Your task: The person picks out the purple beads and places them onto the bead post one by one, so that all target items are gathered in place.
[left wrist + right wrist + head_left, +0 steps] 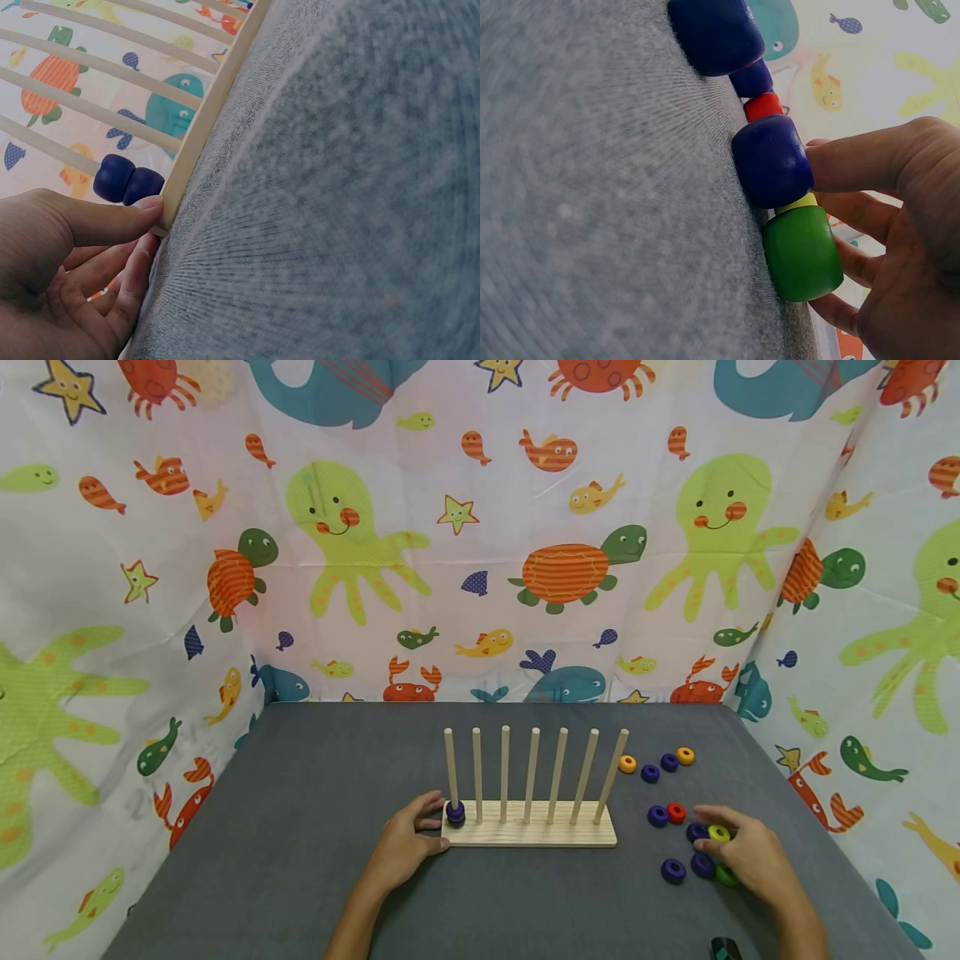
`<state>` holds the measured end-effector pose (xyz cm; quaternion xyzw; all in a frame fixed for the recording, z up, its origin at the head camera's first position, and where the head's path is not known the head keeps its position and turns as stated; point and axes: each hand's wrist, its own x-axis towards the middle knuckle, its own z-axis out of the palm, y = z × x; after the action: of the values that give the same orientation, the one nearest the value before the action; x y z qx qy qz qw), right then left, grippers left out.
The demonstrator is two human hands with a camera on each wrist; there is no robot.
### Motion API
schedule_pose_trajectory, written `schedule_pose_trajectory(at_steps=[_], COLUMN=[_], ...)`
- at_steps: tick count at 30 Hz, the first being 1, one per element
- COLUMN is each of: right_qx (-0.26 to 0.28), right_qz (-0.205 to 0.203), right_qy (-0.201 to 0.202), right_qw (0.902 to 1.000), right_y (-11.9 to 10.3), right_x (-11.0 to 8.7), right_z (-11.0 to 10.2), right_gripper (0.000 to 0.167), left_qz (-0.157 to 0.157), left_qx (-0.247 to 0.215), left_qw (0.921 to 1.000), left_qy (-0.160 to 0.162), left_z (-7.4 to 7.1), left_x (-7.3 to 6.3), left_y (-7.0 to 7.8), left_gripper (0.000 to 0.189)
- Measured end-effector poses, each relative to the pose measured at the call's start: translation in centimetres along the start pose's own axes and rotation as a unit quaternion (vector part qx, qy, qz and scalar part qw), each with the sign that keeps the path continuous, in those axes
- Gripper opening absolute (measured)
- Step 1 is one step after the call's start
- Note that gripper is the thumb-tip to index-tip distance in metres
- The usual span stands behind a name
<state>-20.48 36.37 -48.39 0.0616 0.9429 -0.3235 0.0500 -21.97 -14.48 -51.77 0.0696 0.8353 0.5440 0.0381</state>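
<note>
- Nearest, to the near right of the wooden stand (528, 835): one dark object (725, 948), cut off at the edge; cannot tell what.
- Right of the stand, near side: two blue rings (673, 876) and one green ring (802, 255).
- There too: right hand (753, 857), forearm reaching in from the near side, thumb and fingers parted and bent about a third blue ring (697, 832) and one yellow ring (718, 833); cannot tell whether pinching either.
- At the stand's left end: left hand (402, 850), forearm slanting in from the near side, thumb at the near corner, fingers bent, gripping the end.
- On the stand: seven upright pegs (531, 777), two blue rings stacked low on the leftmost.
- Right of the stand, level with its base: one blue, one red ring (677, 814), side by side.
- Farther, beyond the stand's right end: two orange rings (686, 761), two blue; eleven loose altogether.
- Farthest, behind the stand: printed cloth (405, 468).
</note>
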Motion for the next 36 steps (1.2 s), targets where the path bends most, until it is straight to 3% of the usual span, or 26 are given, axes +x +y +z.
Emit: schedule_pose_trajectory(at_steps=[7,15,21,30,36], right_qx=[-0.01,0.002,-0.006,0.033,0.042], right_qz=[0.006,0.023,0.0,-0.017,-0.026], right_qy=[-0.004,-0.004,0.049,0.145,0.166], right_qw=[0.9999,0.9997,0.9988,0.9888,0.9849], right_y=[0.2,0.1,0.0,-0.9,-1.5], right_x=[0.2,0.3,0.0,-0.9,-1.0], right_z=[0.0,-0.1,0.1,0.8,1.1], right_gripper=[0.048,0.057,0.053,0.055,0.052], left_qz=[-0.004,-0.007,-0.003,0.0,-0.004], left_qx=[0.002,0.001,0.001,0.002,0.002], left_qw=[1.0,1.0,1.0,1.0,1.0], left_qy=[0.001,0.0,0.0,0.0,0.0], left_z=[0.0,-0.1,-0.1,-0.1,-0.1], left_x=[-0.1,-0.1,0.0,0.0,-0.1], left_y=[0.2,0.1,0.0,0.1,0.1], left_gripper=[0.074,0.075,0.075,0.075,0.075])
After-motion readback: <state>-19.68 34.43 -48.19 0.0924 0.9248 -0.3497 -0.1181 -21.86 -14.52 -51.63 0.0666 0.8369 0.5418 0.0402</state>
